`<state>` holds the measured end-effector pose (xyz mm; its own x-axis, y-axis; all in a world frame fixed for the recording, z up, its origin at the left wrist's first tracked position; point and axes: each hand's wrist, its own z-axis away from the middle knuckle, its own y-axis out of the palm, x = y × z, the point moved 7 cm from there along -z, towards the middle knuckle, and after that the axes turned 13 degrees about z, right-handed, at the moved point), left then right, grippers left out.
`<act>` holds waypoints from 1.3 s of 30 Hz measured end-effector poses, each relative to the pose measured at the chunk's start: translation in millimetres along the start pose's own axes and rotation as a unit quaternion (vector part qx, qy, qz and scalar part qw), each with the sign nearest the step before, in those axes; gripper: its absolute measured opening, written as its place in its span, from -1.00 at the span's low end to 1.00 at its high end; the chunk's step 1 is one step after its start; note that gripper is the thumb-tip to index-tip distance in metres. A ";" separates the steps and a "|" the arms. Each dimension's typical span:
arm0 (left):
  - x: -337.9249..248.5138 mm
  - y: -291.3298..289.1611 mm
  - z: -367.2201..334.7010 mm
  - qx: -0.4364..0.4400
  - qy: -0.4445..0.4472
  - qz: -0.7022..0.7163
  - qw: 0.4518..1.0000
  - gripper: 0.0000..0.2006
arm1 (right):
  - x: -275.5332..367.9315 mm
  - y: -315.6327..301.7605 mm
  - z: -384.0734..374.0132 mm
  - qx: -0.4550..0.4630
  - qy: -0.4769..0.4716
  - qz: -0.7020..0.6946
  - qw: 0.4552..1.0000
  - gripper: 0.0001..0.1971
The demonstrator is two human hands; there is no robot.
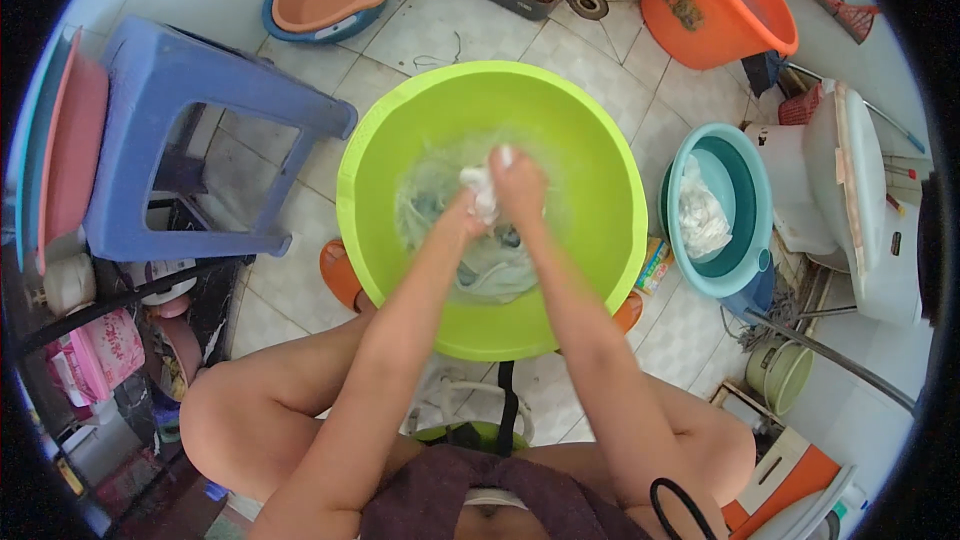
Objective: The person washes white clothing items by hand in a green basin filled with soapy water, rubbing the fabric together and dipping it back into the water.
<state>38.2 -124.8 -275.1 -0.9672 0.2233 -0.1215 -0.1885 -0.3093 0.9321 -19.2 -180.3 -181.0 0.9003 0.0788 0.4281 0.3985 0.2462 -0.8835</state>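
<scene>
Both hands [466,214] [519,186] together, white cloth [482,194] between.

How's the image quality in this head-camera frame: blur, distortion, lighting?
Head view: left hand and right hand soft-edged, apparently from motion; green basin rim comparatively crisp; fisheye bending toward the edges, corners black; light fairly even, no strong glare.

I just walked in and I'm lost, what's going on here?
A person's left hand and right hand grip a bunched white cloth over a large round lime-green plastic basin; the right hand is blurred. More crumpled, wet-looking pale fabric lies in the bottom of that basin. On the right, a round teal plastic tub holds a crumpled white bundle.
</scene>
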 end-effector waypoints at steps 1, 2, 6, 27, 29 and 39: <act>-0.7 -3.6 8.7 -0.168 0.009 -0.088 0.982 -0.71 | -25.3 1.4 -14.5 0.040 0.049 -0.023 0.998 -0.61; -13.4 10.5 20.4 -0.222 -0.016 -0.079 0.972 -0.73 | -42.4 0.6 -20.5 0.044 0.051 -0.021 0.998 -0.61; -46.8 -11.1 22.6 -0.323 0.150 -0.201 0.913 -0.72 | -93.9 34.9 -12.4 -0.041 0.067 0.005 0.997 -0.47; -26.5 21.6 13.6 -0.252 0.021 -0.047 0.966 -0.65 | -68.7 -4.4 -22.9 -0.060 0.003 -0.016 0.998 -0.65; -35.3 -39.9 -3.0 -0.208 0.066 -0.047 0.975 -0.61 | -70.3 6.2 -21.2 -0.104 -0.006 -0.151 0.983 -0.60; -3.3 4.3 -8.2 -0.197 -0.038 0.096 0.975 -0.59 | -58.4 29.8 18.6 -0.118 -0.029 -0.079 0.989 -0.69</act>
<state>39.2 -134.4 -273.5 -0.9783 0.1898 0.0829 -0.0700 -0.6798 0.7300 -63.1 -159.6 -228.8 0.8145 0.1145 0.5688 0.5697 0.0277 -0.8214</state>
